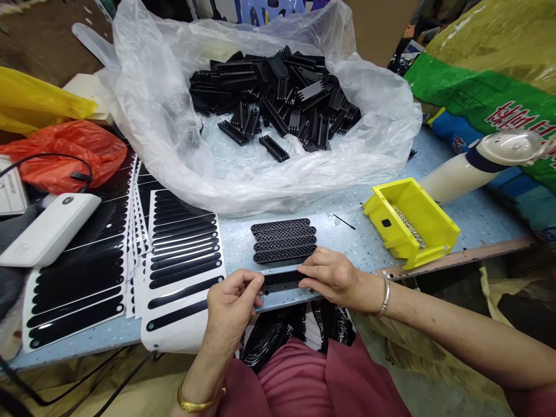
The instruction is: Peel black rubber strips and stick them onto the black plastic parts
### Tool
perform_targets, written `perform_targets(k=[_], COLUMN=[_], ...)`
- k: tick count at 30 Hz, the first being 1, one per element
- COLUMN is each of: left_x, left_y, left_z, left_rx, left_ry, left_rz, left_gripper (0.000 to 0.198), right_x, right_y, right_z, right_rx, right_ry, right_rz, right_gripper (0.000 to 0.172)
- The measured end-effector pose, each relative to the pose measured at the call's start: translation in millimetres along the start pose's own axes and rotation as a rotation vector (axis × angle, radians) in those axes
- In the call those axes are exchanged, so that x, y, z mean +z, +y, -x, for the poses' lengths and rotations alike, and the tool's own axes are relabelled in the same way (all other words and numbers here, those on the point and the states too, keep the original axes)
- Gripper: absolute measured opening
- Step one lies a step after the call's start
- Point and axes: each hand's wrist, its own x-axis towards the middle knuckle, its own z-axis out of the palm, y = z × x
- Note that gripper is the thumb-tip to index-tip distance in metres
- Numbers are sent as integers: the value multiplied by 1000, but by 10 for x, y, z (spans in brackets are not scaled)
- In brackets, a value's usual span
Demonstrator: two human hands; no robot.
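Observation:
Near the table's front edge, a narrow black strip [281, 278] is stretched between my two hands. My left hand [234, 301] pinches its left end between thumb and fingers. My right hand [332, 277] grips the right end, fingers pressed together. Something dark lies right beneath the strip; its shape is partly hidden. Just beyond my fingers, several black lattice-faced plastic bars [284, 238] lie stacked side by side. To the left is a white sheet of black strip stickers [185, 260], with bare white gaps between some of them.
A clear plastic bag [147, 116] full of black plastic pieces [278, 87] spreads across the back. At right stand a yellow bin [391, 237] of small metal parts and a white bottle-like object [456, 176]. More sticker sheets [82, 278] and a white device [54, 229] lie left.

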Motion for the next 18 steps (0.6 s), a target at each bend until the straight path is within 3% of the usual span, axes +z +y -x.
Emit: perform_targets(k=[18], left_x=[-3], left_y=[-37], left_z=[-36], left_rx=[5], left_ry=[13], left_rz=[10], left_gripper=[24], right_x=[44], right_y=[23], right_z=[29], right_rx=[19], right_ry=[83], right_rz=[-2], right_gripper=[23])
